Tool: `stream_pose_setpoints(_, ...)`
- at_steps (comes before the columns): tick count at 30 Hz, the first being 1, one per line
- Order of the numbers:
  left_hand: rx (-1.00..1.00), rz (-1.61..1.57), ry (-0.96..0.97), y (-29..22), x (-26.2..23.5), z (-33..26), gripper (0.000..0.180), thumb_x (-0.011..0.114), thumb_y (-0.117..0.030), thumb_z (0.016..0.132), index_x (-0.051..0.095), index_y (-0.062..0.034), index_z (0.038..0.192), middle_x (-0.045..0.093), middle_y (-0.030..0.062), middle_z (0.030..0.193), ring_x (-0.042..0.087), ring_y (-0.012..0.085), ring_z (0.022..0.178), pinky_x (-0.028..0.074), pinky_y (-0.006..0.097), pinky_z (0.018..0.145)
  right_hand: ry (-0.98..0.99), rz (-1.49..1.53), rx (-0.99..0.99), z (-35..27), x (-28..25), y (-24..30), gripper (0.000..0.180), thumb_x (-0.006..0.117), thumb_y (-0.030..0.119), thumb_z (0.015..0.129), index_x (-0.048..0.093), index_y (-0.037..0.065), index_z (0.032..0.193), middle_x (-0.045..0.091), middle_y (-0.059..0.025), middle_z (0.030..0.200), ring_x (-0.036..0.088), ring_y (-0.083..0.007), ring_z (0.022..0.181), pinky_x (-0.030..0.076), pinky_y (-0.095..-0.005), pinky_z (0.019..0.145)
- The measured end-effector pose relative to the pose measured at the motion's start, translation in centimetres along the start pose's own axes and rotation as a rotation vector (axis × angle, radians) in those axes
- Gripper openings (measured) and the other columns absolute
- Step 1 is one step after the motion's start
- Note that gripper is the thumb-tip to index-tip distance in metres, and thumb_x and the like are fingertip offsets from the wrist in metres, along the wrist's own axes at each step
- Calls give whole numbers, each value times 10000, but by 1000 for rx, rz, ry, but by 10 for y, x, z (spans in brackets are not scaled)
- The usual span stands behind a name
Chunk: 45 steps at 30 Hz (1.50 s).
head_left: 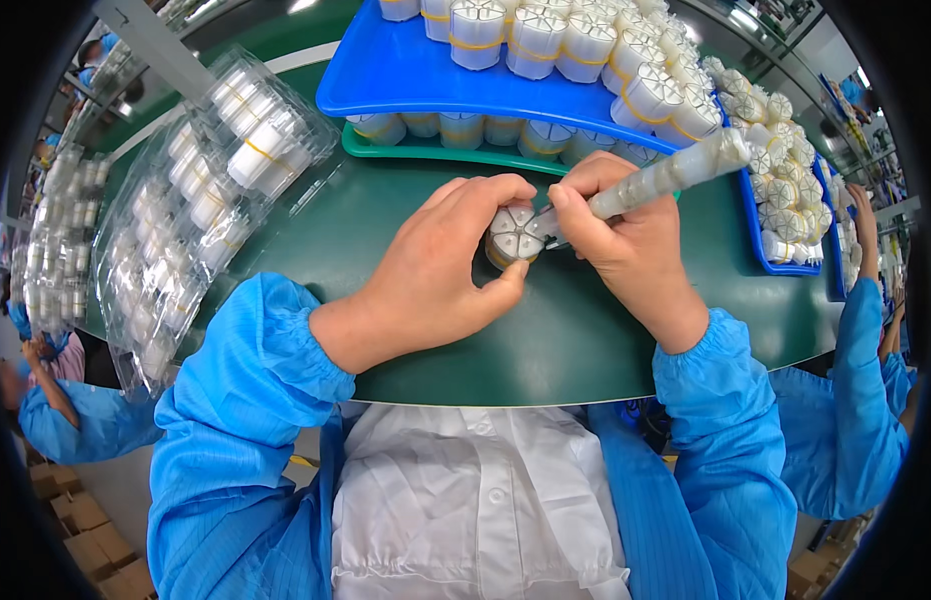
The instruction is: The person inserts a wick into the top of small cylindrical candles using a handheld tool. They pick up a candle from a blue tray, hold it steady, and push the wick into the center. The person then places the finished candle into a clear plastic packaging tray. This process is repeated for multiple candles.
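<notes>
On the green tabletop, my left hand (425, 262) curls its fingers and thumb around a round bundle (515, 236) of white wedge-shaped pieces. A yellow band rings the bundle, whose spoked top faces up. My right hand (633, 248) pinches a thick pen-like tool (685, 168) wrapped in whitish film. The tool slants down to the left, its dark narrow tip at the right edge of the bundle's top. Whether the tip touches cannot be made out, and the tool's exact kind is unclear.
Ahead, a blue tray (385, 75) full of banded bundles rests above a green tray (415, 152) holding more. Another blue tray (780, 267) of bundles stands at right. Clear plastic packs (200, 190) of white pieces lie at left. Co-workers in blue sleeves (860, 400) flank me.
</notes>
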State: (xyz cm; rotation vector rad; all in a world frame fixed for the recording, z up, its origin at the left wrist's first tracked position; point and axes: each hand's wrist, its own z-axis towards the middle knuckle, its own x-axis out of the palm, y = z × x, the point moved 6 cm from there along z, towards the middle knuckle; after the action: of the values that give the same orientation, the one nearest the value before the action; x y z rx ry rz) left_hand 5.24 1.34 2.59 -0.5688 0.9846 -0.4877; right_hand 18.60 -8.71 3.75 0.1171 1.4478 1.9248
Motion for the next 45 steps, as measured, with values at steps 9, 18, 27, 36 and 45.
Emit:
stream_pose_setpoints(9,-27,-2,-39,3,2,-2,652,815,-80,739,504,-23,1309,597,127,1165,622,264,1028,515,354,865,-85,64,14,0,-4,5,136,709,92,883,663,-2,796,639,-33,738,568,-110,646,443,-282,575)
stream_pose_setpoints(18,-67,43,10,1,1,1,670,808,-75,742,485,-18,1326,607,142,1188,630,268,1072,516,361,902,-10,-27,-73,1,1,1,132,714,91,882,666,-14,817,628,-40,753,566,-115,658,436,-287,581)
stream_pose_setpoints(27,-20,-131,-5,6,5,-3,648,793,-58,759,480,-12,1325,601,146,1209,628,278,1115,512,366,977,-93,31,5,1,-9,6,114,705,76,879,671,2,798,638,-34,738,574,-109,652,443,-270,571)
stream_pose_setpoints(36,-131,-144,59,8,4,-4,561,802,-77,794,517,-22,1273,584,134,1212,629,251,1102,531,366,955,-19,-22,-60,2,1,1,123,713,78,881,671,-12,808,631,-42,733,577,-123,652,436,-297,574)
stream_pose_setpoints(45,-157,-285,-76,1,-29,-21,506,716,-67,892,524,-46,1360,544,98,1265,580,208,1184,505,335,999,-88,-34,-81,-1,-9,5,96,695,24,869,648,6,788,609,-52,733,551,-130,653,420,-296,572)
